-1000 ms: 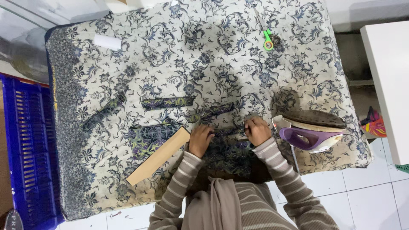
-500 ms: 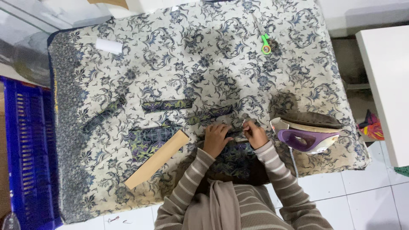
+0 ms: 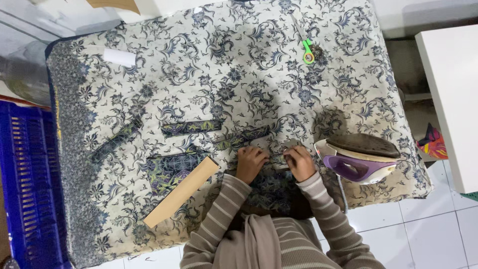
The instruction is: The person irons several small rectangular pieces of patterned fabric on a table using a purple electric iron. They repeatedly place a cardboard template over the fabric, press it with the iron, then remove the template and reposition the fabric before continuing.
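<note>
Both hands pinched a dark patterned fabric piece [image 3: 273, 185] at lower centre of the frame: the left hand [image 3: 250, 163] and the right hand [image 3: 300, 162] each had fingers curled closed on its upper edge. It lay on the floral-covered worktop [image 3: 239, 65]. Just right stood a purple iron [image 3: 359, 158]; lower left lay a wooden ruler [image 3: 181, 191].

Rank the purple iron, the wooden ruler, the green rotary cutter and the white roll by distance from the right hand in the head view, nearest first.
From the right hand:
1. Purple iron, just beside it, on the outer side.
2. Wooden ruler, past the left hand.
3. Green rotary cutter, at the table's far edge.
4. White roll, far opposite corner.
</note>
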